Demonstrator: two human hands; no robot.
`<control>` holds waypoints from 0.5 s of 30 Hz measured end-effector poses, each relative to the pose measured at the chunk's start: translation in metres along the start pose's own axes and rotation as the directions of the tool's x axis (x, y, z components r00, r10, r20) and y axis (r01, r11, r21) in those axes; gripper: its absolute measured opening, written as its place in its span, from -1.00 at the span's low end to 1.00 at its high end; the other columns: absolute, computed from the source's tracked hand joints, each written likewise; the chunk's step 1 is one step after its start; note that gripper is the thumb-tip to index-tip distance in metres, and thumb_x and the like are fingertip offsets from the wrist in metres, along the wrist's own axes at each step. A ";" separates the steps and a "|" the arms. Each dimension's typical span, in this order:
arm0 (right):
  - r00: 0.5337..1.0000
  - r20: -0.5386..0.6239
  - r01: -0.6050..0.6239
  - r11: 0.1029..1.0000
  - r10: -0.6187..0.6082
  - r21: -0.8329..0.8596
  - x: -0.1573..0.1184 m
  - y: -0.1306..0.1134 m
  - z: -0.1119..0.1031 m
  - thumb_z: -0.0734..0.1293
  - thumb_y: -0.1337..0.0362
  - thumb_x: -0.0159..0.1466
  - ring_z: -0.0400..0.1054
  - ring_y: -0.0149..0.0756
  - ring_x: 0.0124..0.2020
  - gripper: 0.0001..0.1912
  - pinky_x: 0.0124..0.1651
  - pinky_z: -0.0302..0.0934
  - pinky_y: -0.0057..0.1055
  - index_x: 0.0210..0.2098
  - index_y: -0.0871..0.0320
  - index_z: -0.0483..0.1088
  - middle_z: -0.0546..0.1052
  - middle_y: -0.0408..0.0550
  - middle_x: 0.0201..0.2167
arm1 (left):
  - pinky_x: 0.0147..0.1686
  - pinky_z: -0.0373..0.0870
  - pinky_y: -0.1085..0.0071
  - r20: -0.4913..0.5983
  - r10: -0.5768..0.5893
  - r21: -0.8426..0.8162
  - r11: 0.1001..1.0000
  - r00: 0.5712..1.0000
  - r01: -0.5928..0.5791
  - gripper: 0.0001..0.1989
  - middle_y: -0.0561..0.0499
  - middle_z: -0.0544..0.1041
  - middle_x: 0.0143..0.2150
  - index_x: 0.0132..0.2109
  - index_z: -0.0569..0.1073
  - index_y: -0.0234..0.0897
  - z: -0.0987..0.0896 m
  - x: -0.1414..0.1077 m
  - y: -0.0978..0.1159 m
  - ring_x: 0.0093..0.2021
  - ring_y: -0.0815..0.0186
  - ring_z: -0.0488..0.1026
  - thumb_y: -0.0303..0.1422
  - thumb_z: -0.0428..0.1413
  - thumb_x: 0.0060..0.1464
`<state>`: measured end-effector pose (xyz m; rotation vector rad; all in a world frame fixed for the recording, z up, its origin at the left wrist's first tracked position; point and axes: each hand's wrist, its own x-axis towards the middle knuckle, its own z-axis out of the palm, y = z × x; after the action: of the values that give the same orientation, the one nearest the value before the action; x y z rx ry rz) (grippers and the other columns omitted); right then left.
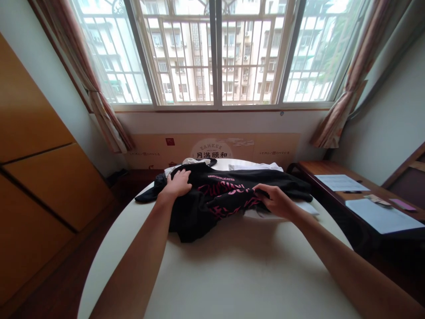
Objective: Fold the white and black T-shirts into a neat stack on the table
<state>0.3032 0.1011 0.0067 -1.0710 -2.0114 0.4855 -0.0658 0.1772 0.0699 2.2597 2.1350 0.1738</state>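
Note:
A black shirt (pixel 199 210) with pink lettering lies rumpled across the far half of the white table (pixel 232 274). My left hand (pixel 179 182) rests on its left part, fingers stretched out over the fabric. At the right, my right hand (pixel 272 199) pinches a fold of the shirt near the lettering and holds it slightly raised. White cloth (pixel 265 214) shows below that fold, partly covered. Behind the shirt lie another white cloth (pixel 255 167) and a pale piece of fabric (pixel 195 161), both largely hidden.
On the right stands a wooden desk (pixel 308 168) bearing paper sheets (pixel 381 215) and a pen. Orange-brown cabinets (pixel 36 190) line the left side. Beyond the table, a printed cardboard panel (pixel 152 148) leans below the barred window, with tied curtains (pixel 99 110) at its sides.

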 end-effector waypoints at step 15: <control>0.879 -0.445 -0.164 0.769 -0.169 -0.617 0.005 0.016 0.010 0.26 0.15 0.42 0.42 0.08 -0.16 -0.78 -0.09 0.27 -0.11 -0.19 0.13 0.48 0.54 0.16 -0.25 | -0.28 0.48 0.31 0.483 0.367 0.093 0.881 0.795 -0.463 -0.32 -0.26 0.66 0.00 0.04 0.66 -0.27 -0.013 -0.097 0.126 -0.10 -0.06 0.63 -0.11 0.46 -0.29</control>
<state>0.3016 0.1151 -0.0075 -1.4189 -1.7342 -0.5031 0.0525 0.0727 0.0888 2.5319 1.4561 -0.5476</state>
